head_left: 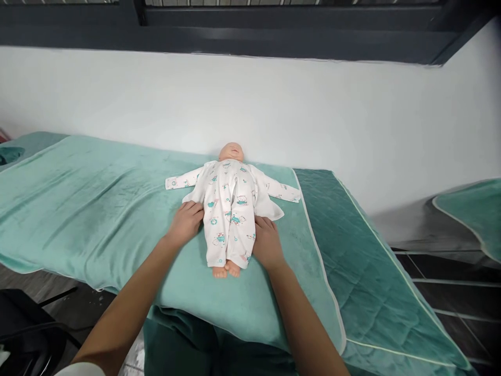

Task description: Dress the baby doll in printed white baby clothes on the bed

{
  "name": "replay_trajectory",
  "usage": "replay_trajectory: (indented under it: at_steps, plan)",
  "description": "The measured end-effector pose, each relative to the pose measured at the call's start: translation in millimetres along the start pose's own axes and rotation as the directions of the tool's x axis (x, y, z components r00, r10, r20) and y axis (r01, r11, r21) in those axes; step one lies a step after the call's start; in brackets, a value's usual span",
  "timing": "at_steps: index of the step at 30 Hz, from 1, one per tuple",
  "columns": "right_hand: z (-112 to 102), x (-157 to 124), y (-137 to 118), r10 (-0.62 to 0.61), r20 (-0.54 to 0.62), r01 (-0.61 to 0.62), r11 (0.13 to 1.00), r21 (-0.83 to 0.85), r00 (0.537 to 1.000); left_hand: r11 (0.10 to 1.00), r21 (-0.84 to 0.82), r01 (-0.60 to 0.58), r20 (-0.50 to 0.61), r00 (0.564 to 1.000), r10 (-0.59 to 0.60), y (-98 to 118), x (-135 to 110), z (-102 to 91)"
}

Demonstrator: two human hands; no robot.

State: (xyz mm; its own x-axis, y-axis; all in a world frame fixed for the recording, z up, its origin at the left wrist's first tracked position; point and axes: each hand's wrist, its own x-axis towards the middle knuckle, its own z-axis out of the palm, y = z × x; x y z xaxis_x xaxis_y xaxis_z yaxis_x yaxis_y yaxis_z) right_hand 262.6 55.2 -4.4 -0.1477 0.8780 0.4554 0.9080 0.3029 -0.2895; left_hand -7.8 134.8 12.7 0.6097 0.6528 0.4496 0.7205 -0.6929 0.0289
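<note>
A baby doll lies on its back with its head by the wall and its bare feet toward me. It has on a white printed baby shirt whose sleeves spread out to both sides. White printed baby trousers cover the legs and reach up over the shirt's front. At the trousers' left side, my left hand is closed with its fingertips at the cloth, just below the shirt hem. My right hand is closed at the opposite side, its fingertips partly hidden against the trousers.
A light green blanket covers the bed beneath the doll. Darker green quilted bedding shows to the right. A white wall runs behind the bed, below a dark frame. A black chair stands at lower left.
</note>
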Motion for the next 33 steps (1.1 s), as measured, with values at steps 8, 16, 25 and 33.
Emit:
replay_trajectory:
  at_steps: [8, 16, 25, 33]
  plan:
    - [-11, -2, -5, 0.033, 0.003, -0.033, 0.999, 0.013, 0.999, 0.986, -0.158, 0.059, 0.042, 0.998, -0.053, 7, -22, -11.1]
    - [-7, 6, 18, 0.316, -0.186, -0.208, 0.873, 0.441, 0.930, 0.813, -0.280, 0.511, -0.071, 0.833, -0.548, -23, -6, 5.1]
    - [-1, 43, 81, 0.549, -0.178, -0.555, 0.832, 0.020, 0.817, 0.645, -0.037, 0.763, -0.084, 0.641, -0.763, -35, 8, 11.8]
    - [-11, 42, 86, 0.715, -0.014, -0.695, 0.685, 0.218, 0.699, 0.679, -0.136, 0.721, -0.090, 0.674, -0.733, -38, 4, 12.5]
